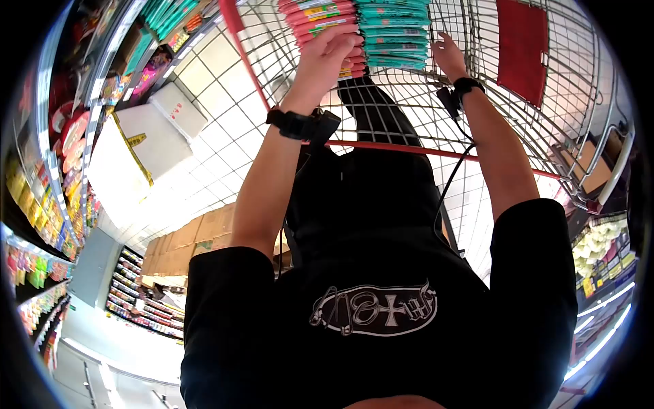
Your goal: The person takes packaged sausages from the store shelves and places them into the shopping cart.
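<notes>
Two neat stacks of packets sit side by side in the wire cart, at the top centre of the head view. The left stack is red packets (315, 15), the right one teal packets (395, 37). My left hand (328, 58) lies against the near part of the red stack, fingers loosely stretched towards the teal one and partly covering the packets. Just right of the teal stack is my right hand (449, 57), its fingers apart and nothing visible in them. Both wrists wear black straps with small devices.
The metal cart (545, 140) has red edge bars and a red panel (522, 51). A white box (146, 140) with yellow tape stands on the tiled floor at left, beside shelves of packaged goods (34, 198). Brown cartons (197, 238) are at lower left.
</notes>
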The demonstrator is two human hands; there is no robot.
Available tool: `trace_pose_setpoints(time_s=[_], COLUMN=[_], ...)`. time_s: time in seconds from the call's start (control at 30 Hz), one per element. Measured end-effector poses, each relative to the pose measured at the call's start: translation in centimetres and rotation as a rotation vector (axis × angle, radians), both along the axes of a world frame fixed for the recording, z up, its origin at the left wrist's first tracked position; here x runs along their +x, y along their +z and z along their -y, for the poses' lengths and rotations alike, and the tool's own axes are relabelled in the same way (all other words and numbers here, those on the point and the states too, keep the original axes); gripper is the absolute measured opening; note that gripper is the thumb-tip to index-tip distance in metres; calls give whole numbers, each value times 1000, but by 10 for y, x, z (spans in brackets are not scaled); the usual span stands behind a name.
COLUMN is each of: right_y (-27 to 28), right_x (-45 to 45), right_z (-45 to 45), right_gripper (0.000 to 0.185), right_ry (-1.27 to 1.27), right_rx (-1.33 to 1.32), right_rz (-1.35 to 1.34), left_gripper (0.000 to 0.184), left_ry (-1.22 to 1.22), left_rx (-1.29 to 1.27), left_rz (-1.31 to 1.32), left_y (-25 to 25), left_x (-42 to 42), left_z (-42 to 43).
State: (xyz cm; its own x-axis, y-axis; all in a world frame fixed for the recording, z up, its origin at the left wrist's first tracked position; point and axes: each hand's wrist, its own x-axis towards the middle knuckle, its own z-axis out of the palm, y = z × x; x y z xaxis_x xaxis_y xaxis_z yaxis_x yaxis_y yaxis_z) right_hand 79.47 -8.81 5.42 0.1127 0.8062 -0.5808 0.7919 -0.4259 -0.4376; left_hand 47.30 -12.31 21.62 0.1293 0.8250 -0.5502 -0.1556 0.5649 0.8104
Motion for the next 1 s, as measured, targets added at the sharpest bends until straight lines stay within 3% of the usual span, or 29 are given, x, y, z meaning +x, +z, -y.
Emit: trace_pose_setpoints(time_s=[0.1, 0.17, 0.23, 0.27, 0.4, 0.5, 0.6, 0.73, 1.0], right_y=[27, 11, 51, 75, 144, 182, 180, 180, 112], right_x=[-15, -21, -66, -94, -200, -284, -361, -458, -507], right_z=[-10, -12, -17, -16, -12, -5, -4, 3, 2], right_gripper=[46, 34, 27, 23, 19, 20, 21, 23, 37], right_ry=[66, 34, -127, -261, -273, -130, 5, 25, -15], right_rx=[-17, 191, 172, 212, 389, 330, 332, 208, -3], right_rz=[45, -148, -324, -490, -626, -703, -755, -840, -701], left_gripper=[28, 28, 29, 29, 28, 27, 22, 24, 29], left_ry=[87, 208, 302, 348, 478, 601, 730, 725, 645], left_rx=[47, 56, 38, 39, -35, -148, -203, -225, -225], left_rz=[-71, -45, -72, -49, -1, -35, -5, 26, 55], left_y=[38, 44, 49, 45, 17, -13, -30, -39, -76], left_x=[-42, -76, -115, -133, -216, -271, -317, -360, -396], left_z=[19, 38, 58, 71, 124, 165, 186, 193, 158])
